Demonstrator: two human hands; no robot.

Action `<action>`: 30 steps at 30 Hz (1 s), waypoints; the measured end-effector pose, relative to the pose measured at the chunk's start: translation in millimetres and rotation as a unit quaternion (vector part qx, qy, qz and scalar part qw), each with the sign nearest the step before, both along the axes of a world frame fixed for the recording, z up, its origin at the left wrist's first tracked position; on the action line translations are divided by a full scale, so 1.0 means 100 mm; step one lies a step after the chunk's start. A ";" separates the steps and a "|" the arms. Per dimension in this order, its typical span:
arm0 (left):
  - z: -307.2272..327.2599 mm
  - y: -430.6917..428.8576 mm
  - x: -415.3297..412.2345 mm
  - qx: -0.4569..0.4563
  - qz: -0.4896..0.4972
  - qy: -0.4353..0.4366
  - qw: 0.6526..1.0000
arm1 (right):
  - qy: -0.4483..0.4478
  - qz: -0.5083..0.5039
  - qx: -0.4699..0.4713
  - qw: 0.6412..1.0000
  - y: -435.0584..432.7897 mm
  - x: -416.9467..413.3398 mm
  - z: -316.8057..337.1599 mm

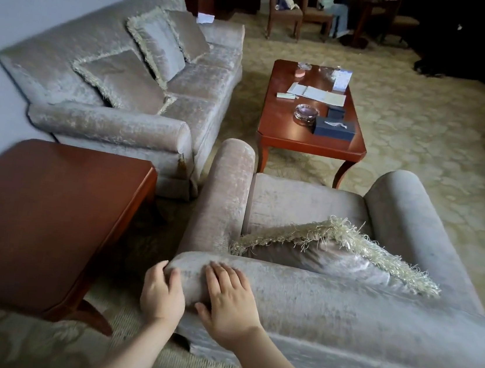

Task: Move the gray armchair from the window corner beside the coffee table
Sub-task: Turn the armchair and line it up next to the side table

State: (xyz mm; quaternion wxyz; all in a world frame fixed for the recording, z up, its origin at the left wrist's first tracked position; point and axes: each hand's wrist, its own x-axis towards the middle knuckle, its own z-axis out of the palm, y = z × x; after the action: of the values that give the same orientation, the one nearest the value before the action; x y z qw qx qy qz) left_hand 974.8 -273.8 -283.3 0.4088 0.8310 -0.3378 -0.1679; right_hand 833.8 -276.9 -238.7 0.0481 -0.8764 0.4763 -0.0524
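Head view: gray armchair (294,202) faces the coffee table (290,136) at its near end, probably almost placed; left hand (162,293) grips its back corner, right hand (231,301) presses flat.

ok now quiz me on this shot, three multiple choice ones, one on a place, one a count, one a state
1. Where does the fringed cushion lie?
A. on a bed
B. on the seat of the gray armchair
C. on a shelf

2. How many cushions are on the sofa?
A. one
B. five
C. three

3. How do the hands stand with the armchair's backrest?
A. left hand and right hand are both on its top corner
B. only one hand touches it
C. both hands are off it

Answers:
1 B, the fringed cushion sits on the seat, leaning against the backrest.
2 C, two stand at the sofa's back and one lies in front of them.
3 A, the left hand wraps the backrest's end and the right hand lies flat beside it.
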 end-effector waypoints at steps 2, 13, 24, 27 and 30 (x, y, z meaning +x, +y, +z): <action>0.02 -0.02 -0.04 0.001 0.017 -0.003 1.000 | -0.011 0.020 0.011 1.000 -0.06 -0.05 -0.02; -0.07 -0.02 -0.27 -0.052 0.218 0.103 0.969 | 0.047 0.243 0.146 0.958 -1.12 0.16 0.00; -0.10 -0.07 -0.50 -0.104 0.326 0.104 0.934 | 0.299 0.390 0.489 0.720 -1.44 1.74 -0.29; -0.12 -0.07 -0.46 -0.135 0.319 0.104 0.932 | 0.370 0.446 0.493 0.649 -1.37 1.96 -0.58; -0.12 -0.11 -0.44 -0.176 0.353 0.137 0.909 | 0.355 0.566 0.450 0.592 -1.26 2.07 -0.78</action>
State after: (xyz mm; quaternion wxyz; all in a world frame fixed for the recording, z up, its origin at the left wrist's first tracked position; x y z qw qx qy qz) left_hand 931.1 -284.8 -295.4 0.6235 0.7792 0.0132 -0.0628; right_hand 1040.3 -402.5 -317.1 0.2840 -0.7857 -0.1731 0.5217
